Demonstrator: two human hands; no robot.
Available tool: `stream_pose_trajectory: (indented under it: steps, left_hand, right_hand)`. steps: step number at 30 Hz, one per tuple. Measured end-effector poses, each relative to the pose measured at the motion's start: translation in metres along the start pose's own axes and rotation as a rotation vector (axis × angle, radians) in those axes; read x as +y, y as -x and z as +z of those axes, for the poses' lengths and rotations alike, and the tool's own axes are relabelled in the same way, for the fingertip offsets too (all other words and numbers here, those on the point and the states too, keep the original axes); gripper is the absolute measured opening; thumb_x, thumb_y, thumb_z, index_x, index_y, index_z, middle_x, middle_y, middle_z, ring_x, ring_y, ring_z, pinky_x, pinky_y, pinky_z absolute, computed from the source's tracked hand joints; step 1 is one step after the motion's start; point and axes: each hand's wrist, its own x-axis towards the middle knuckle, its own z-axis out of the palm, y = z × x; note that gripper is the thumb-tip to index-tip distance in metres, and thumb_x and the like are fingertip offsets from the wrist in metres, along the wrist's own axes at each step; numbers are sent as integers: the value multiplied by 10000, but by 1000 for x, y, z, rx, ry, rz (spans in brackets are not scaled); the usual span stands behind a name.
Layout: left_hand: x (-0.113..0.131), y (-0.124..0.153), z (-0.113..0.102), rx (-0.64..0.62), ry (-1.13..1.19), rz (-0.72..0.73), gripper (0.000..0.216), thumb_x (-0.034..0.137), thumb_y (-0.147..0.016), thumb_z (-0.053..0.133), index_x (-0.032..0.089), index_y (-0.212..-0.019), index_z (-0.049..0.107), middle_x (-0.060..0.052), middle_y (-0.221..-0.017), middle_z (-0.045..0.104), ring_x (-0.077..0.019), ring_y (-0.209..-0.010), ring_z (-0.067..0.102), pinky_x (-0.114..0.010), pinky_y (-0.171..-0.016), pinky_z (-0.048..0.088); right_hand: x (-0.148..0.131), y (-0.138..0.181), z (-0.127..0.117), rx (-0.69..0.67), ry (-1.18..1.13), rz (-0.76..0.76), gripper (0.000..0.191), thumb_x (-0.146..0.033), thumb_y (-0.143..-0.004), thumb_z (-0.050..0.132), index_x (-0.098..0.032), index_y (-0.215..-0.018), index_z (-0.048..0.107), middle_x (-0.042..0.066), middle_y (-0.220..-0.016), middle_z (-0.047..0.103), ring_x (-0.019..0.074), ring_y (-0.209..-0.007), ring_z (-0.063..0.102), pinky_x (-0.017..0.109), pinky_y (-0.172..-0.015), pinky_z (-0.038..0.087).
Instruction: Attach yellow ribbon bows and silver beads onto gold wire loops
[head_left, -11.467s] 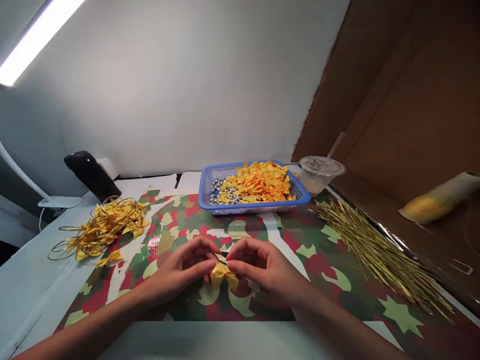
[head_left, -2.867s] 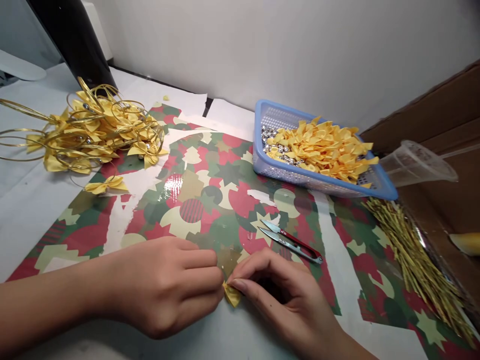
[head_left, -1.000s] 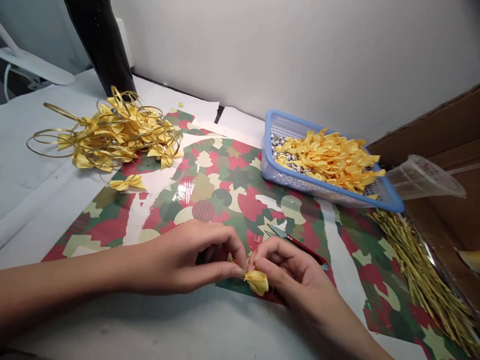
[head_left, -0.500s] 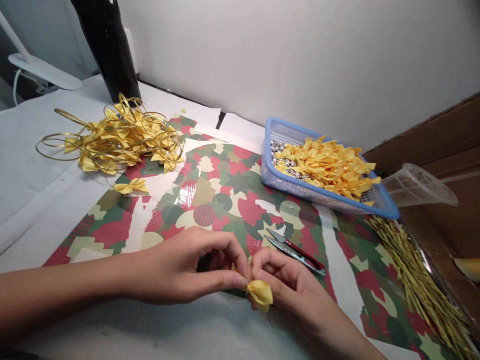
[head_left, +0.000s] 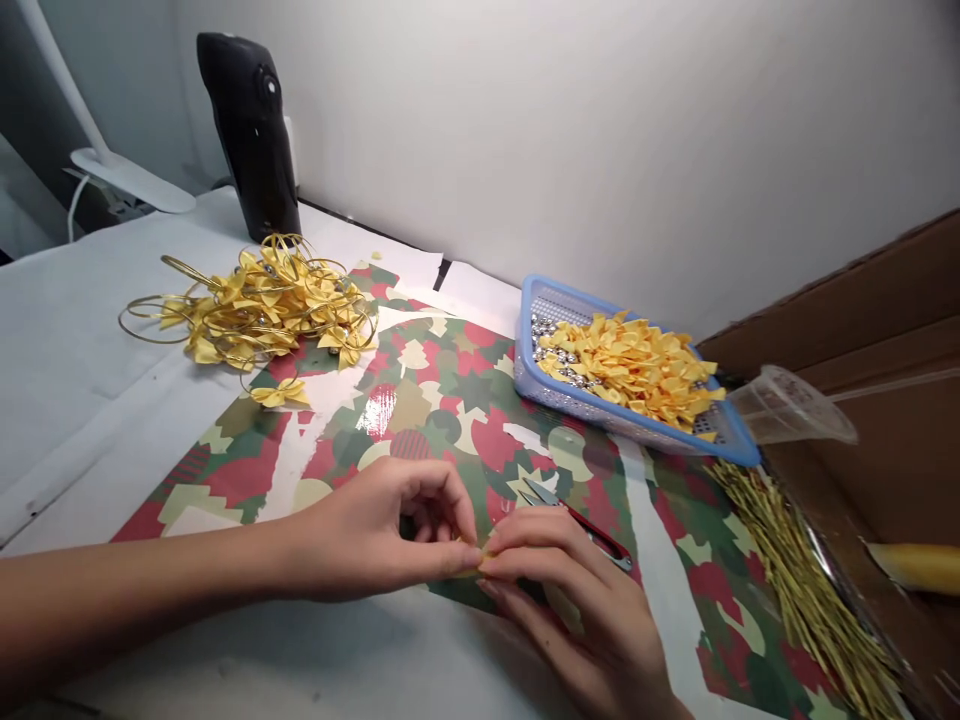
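Observation:
My left hand (head_left: pixel 382 535) pinches a small yellow ribbon bow (head_left: pixel 470 573) between thumb and forefinger, low in the middle of the view. Only a sliver of the ribbon shows; fingers cover the rest. My right hand (head_left: pixel 581 590) meets it from the right, back of the hand up, its fingertips closed on the bow beside the left thumb. Partly beneath the right fingers lie red-handled thread snips (head_left: pixel 611 545) with their blades pointing away to the left. Both hands are just above the patterned red and green paper (head_left: pixel 420 490).
At the left is a heap of gold wire rings with yellow bows (head_left: pixel 270 310), a single bow (head_left: pixel 281 393) before it. A black bottle-shaped object (head_left: pixel 259 150) stands behind. Rightward are a blue basket (head_left: pixel 529 380) of ribbon pieces and silver bells, a clear cup (head_left: pixel 791 405) and gold stems (head_left: pixel 795 570).
My right hand has turned over, its fingers now covering the bow that showed plainly before. The left hand keeps its pinch. My view has tilted up a little.

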Motion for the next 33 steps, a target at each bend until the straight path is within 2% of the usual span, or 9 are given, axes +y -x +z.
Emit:
stream_pose_trajectory:
  steps: [4,7,10,13,15,17,23,28,33]
  left_hand:
    - [-1,1,2,1,0,8,106,213,-790,636,163,-784,543,45,-674,536,-96,-630,494,-220,-575,409]
    - [-2,2,3,6,-8,21,115,192,-779,627,171,-769,515,53,-648,517,-96,-608,484,-216,-549,397]
    - [-4,2,4,28,-57,38,126,176,-774,610,177,-747,486,61,-627,492,-93,-581,468,-212,-525,385]
    - [-6,1,2,70,-134,62,132,183,-781,592,182,-735,469,62,-620,476,-91,-562,455,-212,-509,372]
    - [-7,0,0,99,-159,64,137,196,-797,578,187,-734,456,64,-606,472,-90,-544,450,-213,-497,366]
    - [-7,0,-2,128,-164,66,145,205,-808,568,192,-733,444,64,-599,474,-90,-534,448,-214,-491,364]
    - [-6,0,-3,156,-183,81,168,220,-813,570,198,-723,431,56,-627,484,-95,-555,460,-217,-498,370]
    - [-8,1,-4,159,-247,109,157,229,-822,561,198,-733,436,49,-639,489,-96,-551,470,-208,-486,384]
    - [-8,1,-7,164,-514,185,99,137,-793,513,196,-731,464,35,-653,496,-117,-581,474,-226,-523,396]
  right_hand:
    - [-4,-2,5,39,-27,11,227,-53,-811,623,-261,-882,680,34,-778,708,199,-742,654,339,-694,554]
    - [-6,-1,6,63,-148,83,169,-107,-839,625,-265,-861,683,29,-747,714,203,-722,648,343,-678,546]
    - [-6,1,6,124,-369,226,92,-197,-867,628,-258,-834,688,30,-736,695,191,-724,638,314,-665,541]
    - [-5,3,2,125,-602,422,80,-269,-855,659,-262,-779,681,19,-727,681,170,-722,637,279,-665,533]
    - [-6,3,-3,125,-735,545,130,-336,-820,698,-256,-724,660,9,-681,656,156,-663,618,271,-638,521]
    - [-7,2,-8,146,-823,606,233,-411,-769,730,-241,-658,617,-2,-605,594,142,-565,565,266,-561,489]
    - [-16,-5,-18,132,-856,733,455,-533,-653,775,-217,-546,466,-37,-518,426,114,-466,416,258,-482,383]
    - [-19,-4,-15,65,-884,708,430,-506,-687,763,-213,-554,477,-42,-520,459,109,-456,445,253,-491,417]
    - [-13,1,-9,104,-834,618,152,-326,-752,762,-247,-668,663,-10,-625,630,134,-587,581,252,-582,487]
